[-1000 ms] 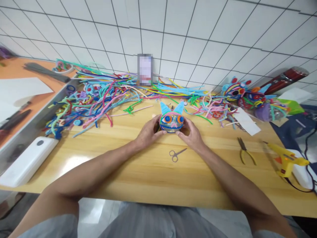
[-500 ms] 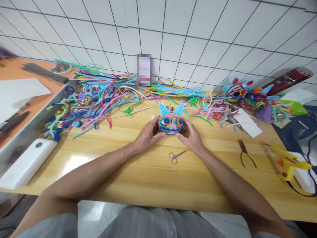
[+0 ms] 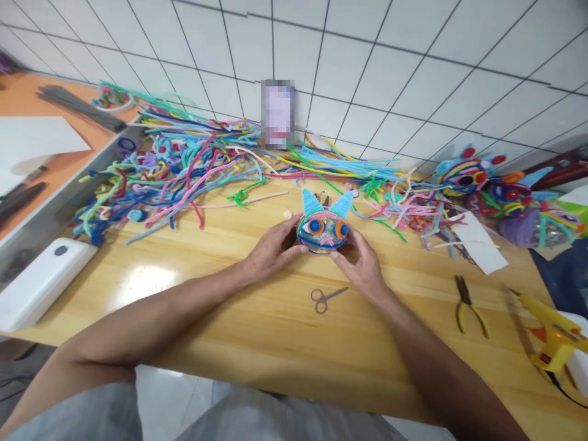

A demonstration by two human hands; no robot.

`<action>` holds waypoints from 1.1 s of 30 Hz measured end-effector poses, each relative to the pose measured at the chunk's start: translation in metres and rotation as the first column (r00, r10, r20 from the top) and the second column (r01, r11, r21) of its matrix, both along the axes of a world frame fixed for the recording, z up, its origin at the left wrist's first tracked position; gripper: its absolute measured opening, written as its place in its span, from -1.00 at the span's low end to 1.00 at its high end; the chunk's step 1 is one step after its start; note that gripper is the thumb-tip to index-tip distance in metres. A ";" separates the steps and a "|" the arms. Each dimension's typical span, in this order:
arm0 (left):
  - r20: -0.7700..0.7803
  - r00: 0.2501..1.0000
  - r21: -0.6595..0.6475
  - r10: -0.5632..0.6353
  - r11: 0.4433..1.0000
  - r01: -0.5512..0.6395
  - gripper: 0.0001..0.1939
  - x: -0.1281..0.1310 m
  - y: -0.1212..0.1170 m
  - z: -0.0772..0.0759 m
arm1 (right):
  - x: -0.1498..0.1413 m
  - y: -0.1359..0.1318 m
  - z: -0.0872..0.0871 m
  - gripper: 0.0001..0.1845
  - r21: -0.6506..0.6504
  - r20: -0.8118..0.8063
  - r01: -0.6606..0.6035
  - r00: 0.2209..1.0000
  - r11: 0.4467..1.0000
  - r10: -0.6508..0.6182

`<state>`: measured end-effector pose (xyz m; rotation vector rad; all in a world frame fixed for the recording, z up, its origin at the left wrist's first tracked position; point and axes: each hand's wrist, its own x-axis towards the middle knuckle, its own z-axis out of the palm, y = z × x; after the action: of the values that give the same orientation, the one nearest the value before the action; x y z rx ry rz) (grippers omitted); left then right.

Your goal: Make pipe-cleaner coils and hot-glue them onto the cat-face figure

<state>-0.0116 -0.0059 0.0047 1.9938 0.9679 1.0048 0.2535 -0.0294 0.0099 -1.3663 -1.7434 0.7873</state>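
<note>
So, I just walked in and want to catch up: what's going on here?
A person holds a cat-faced figure with pointed blue ears between the left hand and the right hand. Small scissors lie nearer the person on the wooden table. Pliers and a yellow glue gun lie off to the right; a pile of colorful fuzzy stems lies to the left.

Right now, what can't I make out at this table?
All in the head view:
Cat-faced figure: its back, hidden by its own front.
Left hand and right hand: some fingers, hidden behind the figure.
Phone: its screen, blurred by pixelation.
Glue gun: its rear, cut off by the right edge.
</note>
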 end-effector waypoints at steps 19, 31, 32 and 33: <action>0.073 0.996 -0.025 0.055 0.998 -0.054 0.00 0.003 -0.001 -0.012 | 0.004 0.000 -0.005 -0.14 0.126 0.129 -0.006 0.992 0.992 -0.011; 0.271 0.919 -0.011 0.288 0.955 -0.296 -0.34 -0.008 -0.005 0.008 | 0.009 -0.004 -0.009 -0.20 0.176 0.036 0.005 0.999 0.984 -0.012; 0.267 0.922 -0.033 0.280 0.959 -0.282 -0.34 -0.008 -0.004 0.008 | 0.009 -0.004 -0.009 -0.20 0.177 0.039 0.011 0.999 0.984 -0.018; 0.266 0.926 -0.053 0.269 0.963 -0.264 -0.35 -0.008 -0.003 0.007 | 0.009 -0.005 -0.009 -0.20 0.176 0.039 0.018 0.999 0.984 -0.025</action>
<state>-0.0197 -0.0088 0.0118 1.6821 1.1068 1.3739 0.2624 -0.0340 0.0007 -1.2877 -1.7818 0.5817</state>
